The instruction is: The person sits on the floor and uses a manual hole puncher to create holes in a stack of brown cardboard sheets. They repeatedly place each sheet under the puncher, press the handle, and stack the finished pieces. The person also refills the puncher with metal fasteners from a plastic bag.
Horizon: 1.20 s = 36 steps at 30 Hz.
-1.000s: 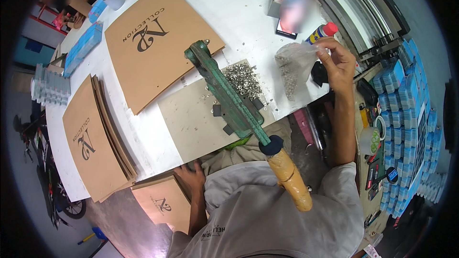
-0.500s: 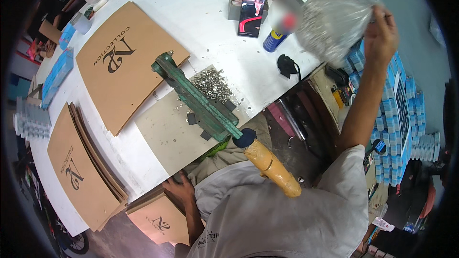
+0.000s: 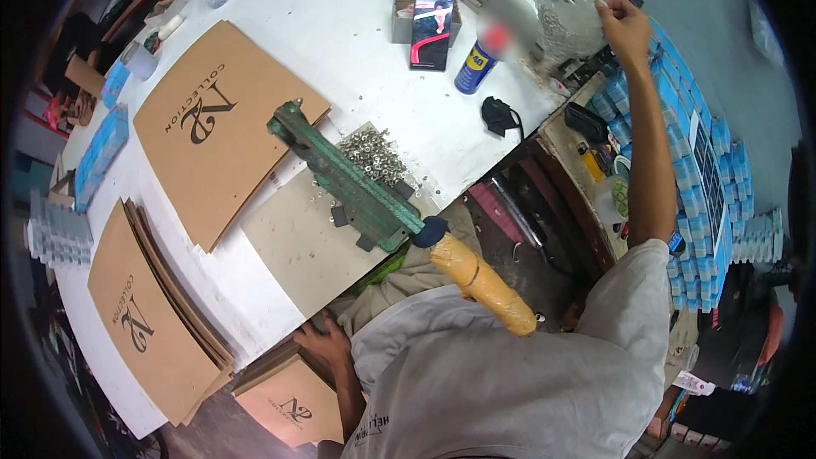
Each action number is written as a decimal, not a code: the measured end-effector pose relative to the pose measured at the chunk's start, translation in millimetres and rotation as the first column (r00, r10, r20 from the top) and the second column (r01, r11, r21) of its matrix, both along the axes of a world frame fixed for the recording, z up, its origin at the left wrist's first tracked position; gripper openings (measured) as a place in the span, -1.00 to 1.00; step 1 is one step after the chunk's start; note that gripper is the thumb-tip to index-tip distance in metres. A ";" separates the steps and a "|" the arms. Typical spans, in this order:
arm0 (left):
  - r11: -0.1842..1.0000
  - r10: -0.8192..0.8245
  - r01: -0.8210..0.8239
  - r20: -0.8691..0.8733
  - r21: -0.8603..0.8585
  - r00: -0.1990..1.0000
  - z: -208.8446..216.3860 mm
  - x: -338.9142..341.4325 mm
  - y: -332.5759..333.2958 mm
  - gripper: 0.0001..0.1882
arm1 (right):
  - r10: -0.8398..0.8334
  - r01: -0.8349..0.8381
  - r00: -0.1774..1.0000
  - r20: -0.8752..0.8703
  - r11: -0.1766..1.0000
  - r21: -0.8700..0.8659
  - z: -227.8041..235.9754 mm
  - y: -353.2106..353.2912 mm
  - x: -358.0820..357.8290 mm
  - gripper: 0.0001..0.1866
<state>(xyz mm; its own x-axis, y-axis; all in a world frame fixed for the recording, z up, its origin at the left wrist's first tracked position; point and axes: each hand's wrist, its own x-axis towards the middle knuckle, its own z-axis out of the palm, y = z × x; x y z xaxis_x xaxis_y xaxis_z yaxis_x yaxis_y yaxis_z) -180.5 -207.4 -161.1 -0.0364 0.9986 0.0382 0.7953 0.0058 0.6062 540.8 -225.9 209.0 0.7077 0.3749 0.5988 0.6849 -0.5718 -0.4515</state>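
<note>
My right hand (image 3: 626, 31) is raised at the far right, fingers pinched on the top of a clear plastic bag (image 3: 571, 32). Small pale pieces fill the bag, which sits at the table's far right corner, beside a blue spray can (image 3: 476, 68) with a red top. My left hand (image 3: 325, 340) lies low by the table's front edge, fingers apart, next to a stack of brown printed cardboard (image 3: 289, 404); it holds nothing. Between them stands a green metal hand press (image 3: 348, 178) with a tape-wrapped tan handle (image 3: 484, 285). Beside the press is a pile of small metal eyelets (image 3: 374, 155).
Large brown printed cardboard sheets (image 3: 221, 110) and another stack (image 3: 144, 306) cover the table's left part. A phone (image 3: 431, 32) leans on a small box at the back. A black object (image 3: 499, 115) lies near the right edge. Blue-white packs (image 3: 697, 195) are piled at right.
My right hand has carried the plastic bag away from me and lowered it behind the spray can. The bag hung larger and nearer before. My left hand stays by the table edge.
</note>
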 end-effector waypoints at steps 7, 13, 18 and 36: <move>0.999 0.007 -0.007 -0.009 0.037 1.000 -4.6 0.3 -2.6 -0.28 | -0.103 0.106 0.978 -0.183 0.994 0.009 -18.6 1.7 14.7 -0.59; 0.999 -0.035 0.035 -0.020 0.015 0.999 0.6 -0.5 -1.3 -0.26 | -0.236 0.240 0.970 0.063 0.968 -0.069 -41.5 -7.4 -17.3 -0.44; 0.994 -0.043 0.047 -0.040 0.103 0.998 -17.7 -11.7 -2.2 -0.32 | 0.507 -0.496 0.856 -0.099 0.860 0.119 -77.9 53.0 -197.4 -0.70; 0.959 -0.193 0.177 -0.054 -0.223 0.980 56.1 -4.0 8.2 -0.27 | 0.807 -0.822 0.476 -0.350 0.550 0.148 -212.7 110.8 -306.2 -0.83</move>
<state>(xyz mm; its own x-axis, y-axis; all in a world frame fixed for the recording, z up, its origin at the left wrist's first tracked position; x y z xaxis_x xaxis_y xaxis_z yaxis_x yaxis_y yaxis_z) -184.5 -199.2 -105.0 0.1445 0.9723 -0.1835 0.8378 -0.0216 0.5455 234.7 -115.1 -3.7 0.2154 0.9069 0.3621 0.6559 0.1403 -0.7417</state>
